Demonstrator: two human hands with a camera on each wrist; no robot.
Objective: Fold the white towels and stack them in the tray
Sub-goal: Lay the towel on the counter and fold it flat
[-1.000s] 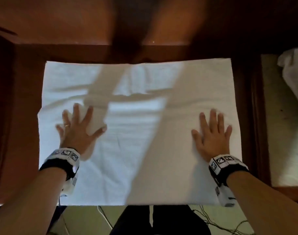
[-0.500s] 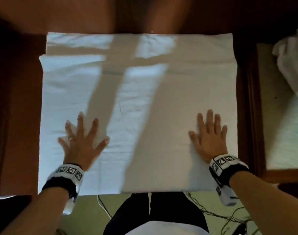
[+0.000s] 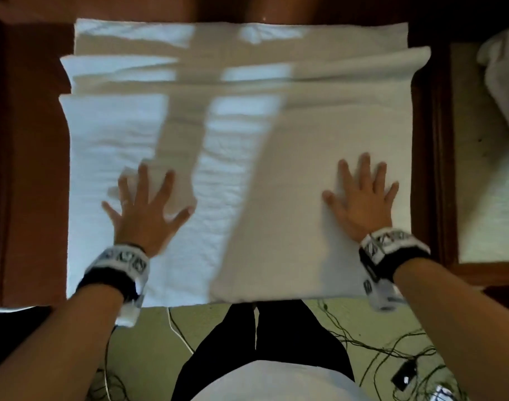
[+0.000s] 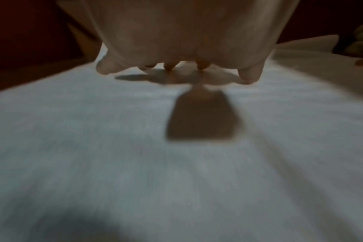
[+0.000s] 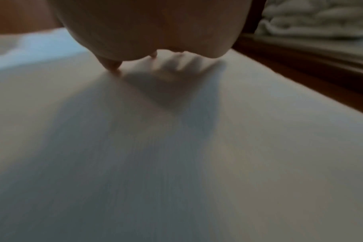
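A large white towel (image 3: 247,157) lies spread across a dark wooden table (image 3: 30,169), with a few fold ridges bunched across its far part. My left hand (image 3: 146,209) lies flat on the towel's near left part, fingers spread. On its near right part my right hand (image 3: 361,198) presses flat, fingers straight. The wrist views show the towel (image 4: 176,163) (image 5: 176,147) blurred under each palm, with the fingertips (image 4: 247,77) (image 5: 112,65) touching the cloth. Neither hand holds anything.
A wood-framed tray (image 3: 444,169) with a pale bottom stands at the right, and crumpled white towels (image 3: 502,82) lie at its far end. Below the table's near edge are my legs (image 3: 256,342) and loose cables (image 3: 377,351) on the floor.
Both flat hands have slid toward me over the towel. The far part of the towel has bunched into fold ridges.
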